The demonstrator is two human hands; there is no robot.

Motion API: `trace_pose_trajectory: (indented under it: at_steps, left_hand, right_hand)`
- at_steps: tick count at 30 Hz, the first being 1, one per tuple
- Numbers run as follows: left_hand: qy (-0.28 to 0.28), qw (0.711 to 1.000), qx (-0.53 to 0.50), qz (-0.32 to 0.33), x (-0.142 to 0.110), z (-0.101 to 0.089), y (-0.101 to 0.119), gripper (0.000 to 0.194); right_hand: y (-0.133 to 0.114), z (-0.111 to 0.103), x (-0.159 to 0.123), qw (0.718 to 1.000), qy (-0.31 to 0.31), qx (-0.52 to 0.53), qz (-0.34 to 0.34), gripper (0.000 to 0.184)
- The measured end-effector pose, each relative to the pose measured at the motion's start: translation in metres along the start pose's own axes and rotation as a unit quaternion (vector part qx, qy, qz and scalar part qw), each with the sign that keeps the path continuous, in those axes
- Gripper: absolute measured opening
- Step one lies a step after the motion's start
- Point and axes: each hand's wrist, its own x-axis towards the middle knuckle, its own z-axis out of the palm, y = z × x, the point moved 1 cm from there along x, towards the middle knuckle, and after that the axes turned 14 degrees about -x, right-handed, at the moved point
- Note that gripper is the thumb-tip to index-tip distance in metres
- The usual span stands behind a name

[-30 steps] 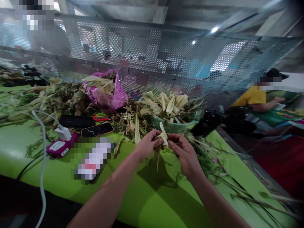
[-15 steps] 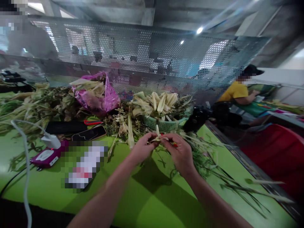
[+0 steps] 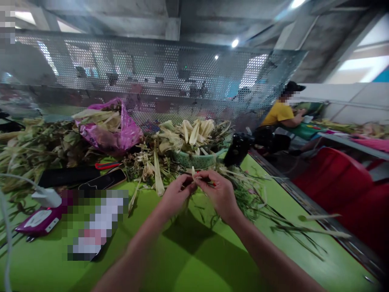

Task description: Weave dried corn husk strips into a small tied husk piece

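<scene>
Above the green table [image 3: 188,267], my left hand [image 3: 178,194] and my right hand [image 3: 219,195] meet fingertip to fingertip. Between them they pinch a small pale strip of corn husk [image 3: 193,172], whose tip stands up over the fingers. Its lower part is hidden by my fingers. Just behind the hands is a green basket [image 3: 194,160] heaped with dried corn husks [image 3: 194,132]. One long husk [image 3: 158,174] lies on the table left of the basket. A bit of something red shows by my right fingers, too small to name.
A pink plastic bag [image 3: 130,129] of husks stands back left beside a husk pile [image 3: 45,142]. Phones [image 3: 103,179], a red-handled tool [image 3: 107,165] and a purple power strip [image 3: 39,221] lie left. A black bottle-like object [image 3: 238,149], stems [image 3: 304,229] and a co-worker [image 3: 281,113] are right.
The view has swung to the right, so everything sits further left. The husk's side ends stuck out before; now mostly its upright tip shows between my fingers.
</scene>
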Motion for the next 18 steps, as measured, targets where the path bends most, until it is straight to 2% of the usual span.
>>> trace_pose_trajectory:
  at_steps: [4,7,9,12,14,18]
  left_hand:
    - [0.001,1.0,0.01,0.003,-0.0013,0.0018,0.0012,0.015]
    - [0.01,1.0,0.01,0.009,-0.0024,0.0024,0.0033,0.012]
    - [0.015,1.0,0.005,0.012,-0.0025,0.0024,0.0045,0.011]
    - [0.014,1.0,-0.016,0.001,-0.0021,0.0023,0.0062,0.013]
    - [0.021,0.999,-0.026,-0.004,-0.0016,0.0016,0.0071,0.014]
    - [0.049,0.999,-0.001,0.012,-0.0006,-0.0008,0.0064,0.016]
  right_hand:
    - [0.0036,0.0015,0.0008,0.999,-0.001,0.027,0.022,0.014]
    - [0.0073,0.0015,0.004,0.997,-0.004,0.067,0.05,0.032]
    - [0.0087,0.0003,0.0066,0.99,-0.035,0.111,0.077,0.04]
    - [0.008,-0.0024,0.0092,0.973,-0.119,0.166,0.112,0.035]
    - [0.0066,-0.0042,0.0095,0.963,-0.149,0.186,0.124,0.032]
    - [0.0056,-0.0052,0.0074,0.976,-0.102,0.142,0.126,0.026]
